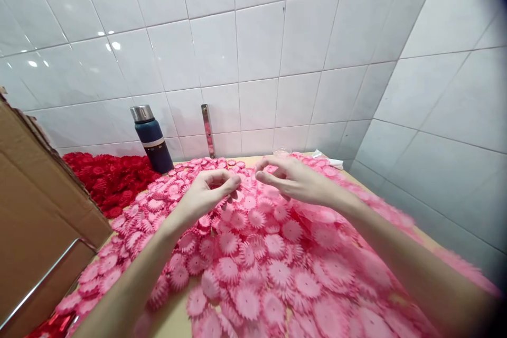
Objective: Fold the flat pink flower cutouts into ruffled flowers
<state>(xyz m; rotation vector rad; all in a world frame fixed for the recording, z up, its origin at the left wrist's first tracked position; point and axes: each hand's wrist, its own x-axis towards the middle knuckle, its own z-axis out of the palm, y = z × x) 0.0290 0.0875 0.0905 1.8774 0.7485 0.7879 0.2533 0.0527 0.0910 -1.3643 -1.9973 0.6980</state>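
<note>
Flowers (247,303), pink and notched at the rim, spread over the table (172,312) from right before us to beneath our hands, and we judge that such thin-looking pieces are best handled with a light fingertip pinch near the middle, wrists high so we crush no edges. Farther on, above the heap, our left hand (216,187) curls with thumb and forefinger nearly meeting, while our right hand (291,179) faces it, thumb and forefinger slightly parted; whether either pinches something thin we cannot tell. Beyond stands a blue bottle (154,140) near the tiled wall (257,42).
</note>
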